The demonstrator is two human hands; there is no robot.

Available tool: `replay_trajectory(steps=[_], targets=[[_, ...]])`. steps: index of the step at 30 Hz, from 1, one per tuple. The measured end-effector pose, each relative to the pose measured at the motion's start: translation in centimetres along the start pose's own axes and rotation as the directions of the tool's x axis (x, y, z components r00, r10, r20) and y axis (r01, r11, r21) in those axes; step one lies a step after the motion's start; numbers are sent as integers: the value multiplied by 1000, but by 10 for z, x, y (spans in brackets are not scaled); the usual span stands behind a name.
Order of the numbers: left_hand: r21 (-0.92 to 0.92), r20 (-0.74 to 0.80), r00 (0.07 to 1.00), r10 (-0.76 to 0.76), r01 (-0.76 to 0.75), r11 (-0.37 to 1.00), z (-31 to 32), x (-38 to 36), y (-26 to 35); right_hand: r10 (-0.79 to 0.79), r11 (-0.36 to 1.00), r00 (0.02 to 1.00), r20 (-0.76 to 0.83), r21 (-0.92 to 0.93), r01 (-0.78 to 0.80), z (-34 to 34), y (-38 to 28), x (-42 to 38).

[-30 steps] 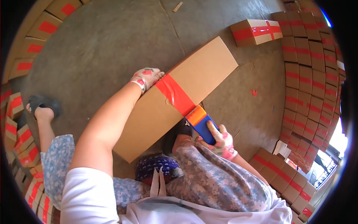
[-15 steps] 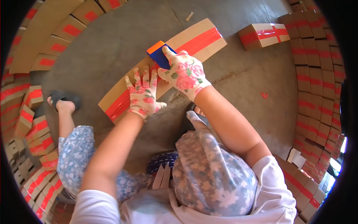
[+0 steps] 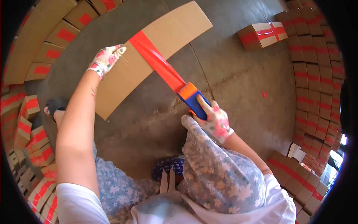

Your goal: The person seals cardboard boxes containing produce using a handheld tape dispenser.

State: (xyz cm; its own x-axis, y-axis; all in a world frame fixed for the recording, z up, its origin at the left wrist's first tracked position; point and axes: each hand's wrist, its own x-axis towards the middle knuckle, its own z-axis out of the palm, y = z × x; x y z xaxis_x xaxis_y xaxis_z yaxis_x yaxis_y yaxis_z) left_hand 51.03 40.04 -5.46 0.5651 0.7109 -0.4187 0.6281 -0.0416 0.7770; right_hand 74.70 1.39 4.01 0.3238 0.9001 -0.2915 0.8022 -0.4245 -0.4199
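Observation:
A long cardboard box (image 3: 171,28) shows a plain brown side in front of me, tilted diagonally. My left hand (image 3: 105,61), in a floral glove, grips its far left edge near the middle, fingers closed over the edge. In my right hand (image 3: 217,122), gloved alike, is a blue and orange tape dispenser (image 3: 195,100), held close to my right knee. From it a taut strip of red tape (image 3: 158,61) runs up to the box and lies across its width, with its lower stretch free of the cardboard.
Another taped box (image 3: 263,35) lies on the concrete floor at the upper right. Stacks of red-taped boxes (image 3: 313,78) line the right side, and more boxes (image 3: 37,138) are piled on the left. My sandalled foot (image 3: 54,108) is at the left.
The box has been turned so a plain side shows. My left hand moved from its surface to the far edge; the right hand drew the dispenser down toward me, pulling out tape.

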Motion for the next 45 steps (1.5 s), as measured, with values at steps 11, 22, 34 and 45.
replay_trajectory(steps=[11, 22, 34, 45], targets=[[312, -126, 992, 0, 40, 949, 2, -18, 48, 56, 966, 958, 283, 226, -123, 25, -35, 173], [825, -90, 995, 48, 47, 564, 97, -224, 50, 125, 274, 980, 156, 944, -185, -105, 92, 68], [-367, -594, 620, -512, 357, 859, 82, -209, -10, 0, 277, 996, -86, 957, 83, -100, 111, 201], [56, -419, 904, -82, 115, 992, 184, -91, 145, 631, 427, 584, -510, 857, 288, -98, 282, -21]])
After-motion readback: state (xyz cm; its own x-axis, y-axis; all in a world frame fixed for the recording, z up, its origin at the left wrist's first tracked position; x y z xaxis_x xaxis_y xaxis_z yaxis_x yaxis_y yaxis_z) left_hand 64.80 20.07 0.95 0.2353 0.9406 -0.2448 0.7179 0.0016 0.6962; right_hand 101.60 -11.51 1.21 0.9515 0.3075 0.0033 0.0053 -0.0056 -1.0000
